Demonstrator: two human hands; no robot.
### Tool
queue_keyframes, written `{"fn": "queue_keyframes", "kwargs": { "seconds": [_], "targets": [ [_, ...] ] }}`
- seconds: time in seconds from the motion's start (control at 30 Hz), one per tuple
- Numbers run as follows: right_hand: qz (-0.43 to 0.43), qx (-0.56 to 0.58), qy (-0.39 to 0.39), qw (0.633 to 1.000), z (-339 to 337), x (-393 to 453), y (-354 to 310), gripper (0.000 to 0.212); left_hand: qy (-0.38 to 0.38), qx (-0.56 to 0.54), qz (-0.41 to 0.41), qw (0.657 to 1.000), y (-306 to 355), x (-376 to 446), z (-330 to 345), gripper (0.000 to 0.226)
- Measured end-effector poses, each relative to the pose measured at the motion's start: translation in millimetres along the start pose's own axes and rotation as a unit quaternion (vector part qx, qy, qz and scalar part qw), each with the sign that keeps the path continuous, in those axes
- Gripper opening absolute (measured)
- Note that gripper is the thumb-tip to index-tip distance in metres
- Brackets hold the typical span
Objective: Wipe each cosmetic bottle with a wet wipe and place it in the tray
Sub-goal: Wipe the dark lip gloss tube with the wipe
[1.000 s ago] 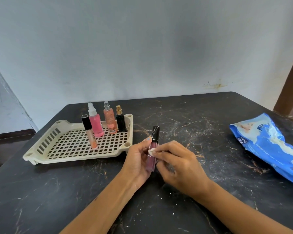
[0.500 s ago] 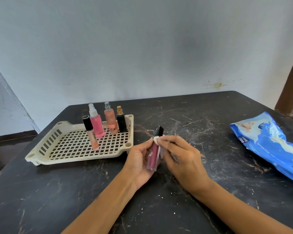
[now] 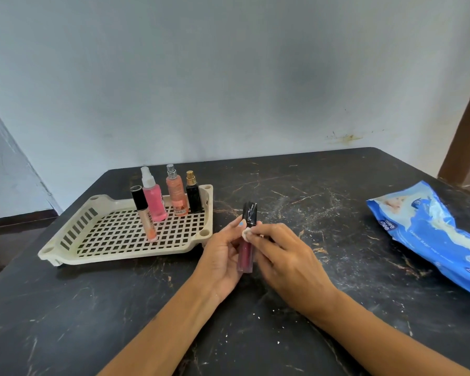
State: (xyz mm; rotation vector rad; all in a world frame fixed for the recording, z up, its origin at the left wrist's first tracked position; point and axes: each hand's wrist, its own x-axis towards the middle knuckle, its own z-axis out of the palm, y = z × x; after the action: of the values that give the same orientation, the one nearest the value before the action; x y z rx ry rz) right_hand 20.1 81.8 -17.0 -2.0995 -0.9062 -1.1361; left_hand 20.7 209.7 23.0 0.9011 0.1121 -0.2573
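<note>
Right hand (image 3: 280, 256) pinching the wet wipe (image 3: 247, 233) has climbed my left hand's (image 3: 223, 253) gripped lip-gloss tube (image 3: 246, 251) to its cap; wiping nearly done.

**Quick headcount of what's sitting on this table**

So I'm counting five cosmetic bottles total. Four are standing in the one cream tray (image 3: 125, 251): a black-capped tube (image 3: 144, 213), a bright pink spray bottle (image 3: 154, 198), a peach spray bottle (image 3: 176, 194) and a small black bottle (image 3: 193, 196). The fifth, a dark red gloss tube (image 3: 246, 248), is sitting out of the tray between two hands, the left hand (image 3: 224, 256) and the right hand (image 3: 282, 256). One little white wipe (image 3: 247, 232) is showing. One blue wipes pack (image 3: 432, 237) is lying over on the right.
</note>
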Motion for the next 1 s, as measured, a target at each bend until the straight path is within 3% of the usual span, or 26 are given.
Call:
{"fn": "queue_keyframes", "kwargs": {
  "seconds": [0.13,0.37,0.5,0.57,0.7,0.83,0.93,1.0],
  "targets": [
    [-0.074,0.058,-0.049,0.994,-4.3,-3.5,-7.1,0.017,0.02,0.007,0.01,1.0,-1.9,5.1,-3.8,0.027],
    [-0.01,0.026,-0.003,1.0,-2.6,0.8,2.5,0.018,-0.028,0.037,0.009,0.999,-3.1,-1.3,0.3,0.011],
    [-0.106,0.064,-0.085,0.989,-6.9,-3.7,-6.7,0.014,0.012,0.024,0.03,0.999,-2.7,3.3,-1.8,0.018],
    [-0.11,0.067,-0.096,0.987,-6.6,-4.8,-6.7,0.014,0.018,0.015,0.028,0.999,-2.4,4.0,-2.2,0.018],
    [0.0,0.076,0.012,0.997,-3.6,-0.9,2.2,0.015,-0.024,0.044,0.003,0.999,-4.3,-1.0,-0.5,0.012],
    [0.1,0.055,0.11,0.987,-7.9,4.3,16.3,0.016,-0.042,0.084,0.009,0.996,-9.2,-4.0,4.0,0.024],
    [0.125,0.05,0.132,0.982,-11.8,5.2,20.6,0.019,-0.04,0.097,0.006,0.994,-12.9,-4.0,4.1,0.025],
    [0.089,0.055,0.107,0.989,-12.5,4.8,15.5,0.019,-0.049,0.092,0.006,0.995,-11.9,-5.5,4.2,0.026]
  ]
}}
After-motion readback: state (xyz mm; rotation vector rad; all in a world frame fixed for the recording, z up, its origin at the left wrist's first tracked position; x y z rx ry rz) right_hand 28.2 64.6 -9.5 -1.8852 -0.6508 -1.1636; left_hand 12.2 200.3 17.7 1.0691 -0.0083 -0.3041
